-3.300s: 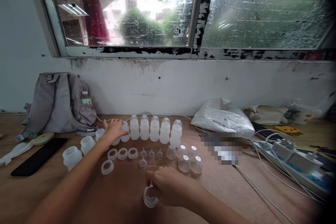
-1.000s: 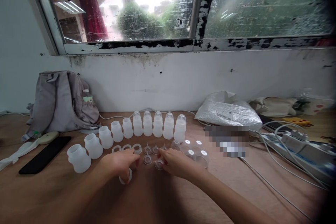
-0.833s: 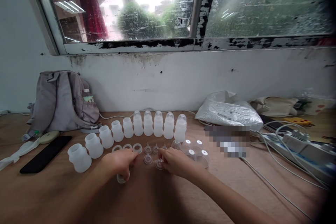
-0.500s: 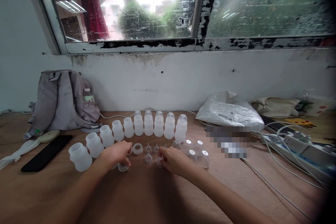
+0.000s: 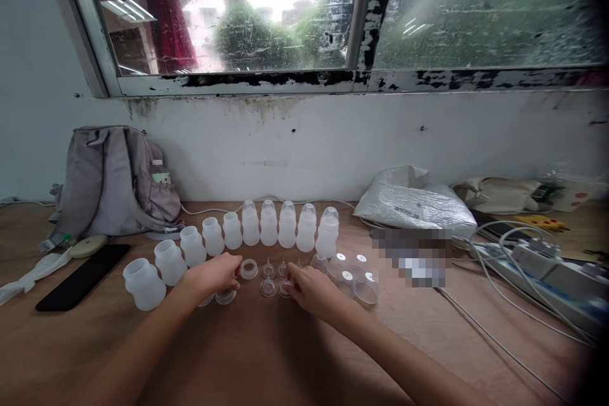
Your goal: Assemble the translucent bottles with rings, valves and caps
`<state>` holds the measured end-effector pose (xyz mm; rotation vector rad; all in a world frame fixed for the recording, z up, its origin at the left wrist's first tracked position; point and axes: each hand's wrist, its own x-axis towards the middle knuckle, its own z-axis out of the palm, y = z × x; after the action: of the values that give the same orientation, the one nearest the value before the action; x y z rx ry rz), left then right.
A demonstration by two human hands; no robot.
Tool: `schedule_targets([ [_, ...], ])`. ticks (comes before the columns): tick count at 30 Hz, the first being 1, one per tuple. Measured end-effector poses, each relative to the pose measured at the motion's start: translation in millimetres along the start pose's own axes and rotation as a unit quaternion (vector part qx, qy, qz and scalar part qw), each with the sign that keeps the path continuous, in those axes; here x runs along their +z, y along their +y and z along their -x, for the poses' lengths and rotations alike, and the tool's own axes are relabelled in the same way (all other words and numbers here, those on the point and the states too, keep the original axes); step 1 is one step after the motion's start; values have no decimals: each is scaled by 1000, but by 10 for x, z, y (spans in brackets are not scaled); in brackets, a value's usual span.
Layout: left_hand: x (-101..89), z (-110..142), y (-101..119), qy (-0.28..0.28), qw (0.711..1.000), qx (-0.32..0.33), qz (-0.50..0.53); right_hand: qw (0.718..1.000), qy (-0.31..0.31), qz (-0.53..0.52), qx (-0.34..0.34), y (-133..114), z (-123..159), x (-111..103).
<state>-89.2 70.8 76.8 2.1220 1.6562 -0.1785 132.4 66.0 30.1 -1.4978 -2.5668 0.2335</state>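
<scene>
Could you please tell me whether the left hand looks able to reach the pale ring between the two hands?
Probably yes: the pale ring lies right beside the left hand, and nothing seems to stand between them.

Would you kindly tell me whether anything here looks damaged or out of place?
The window frame looks damaged, with ragged black patches, and the wall beneath is stained. The bottles stand in an orderly curve.

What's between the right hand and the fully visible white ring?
Several clear pointed pieces, standing between the right hand and the white ring. From the left hand, nothing visible stands in the way of that ring.
</scene>
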Motion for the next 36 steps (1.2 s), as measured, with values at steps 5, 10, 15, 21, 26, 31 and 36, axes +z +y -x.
schedule_targets([
  [5,-5,-13,-9,17,1000,24,-10,1000,2,-9,7,-24,6,-22],
  [10,-12,-36,-109,41,998,48,-22,1000,-1,-13,9,-18,6,-11],
  [15,-68,10,-217,69,996,-9,-52,1000,13,-5,0,10,6,19],
  [21,-154,62,-222,23,985,-109,-135,1000,7,7,-1,3,14,14],
  [26,-179,56,-112,2,978,-134,-162,1000,11,2,1,3,9,16],
  [31,-174,33,-53,-8,977,-124,-175,1000,11,-2,5,10,-11,35],
  [36,-188,109,-17,2,981,-128,-144,1000,16,-8,4,-3,-7,28],
])
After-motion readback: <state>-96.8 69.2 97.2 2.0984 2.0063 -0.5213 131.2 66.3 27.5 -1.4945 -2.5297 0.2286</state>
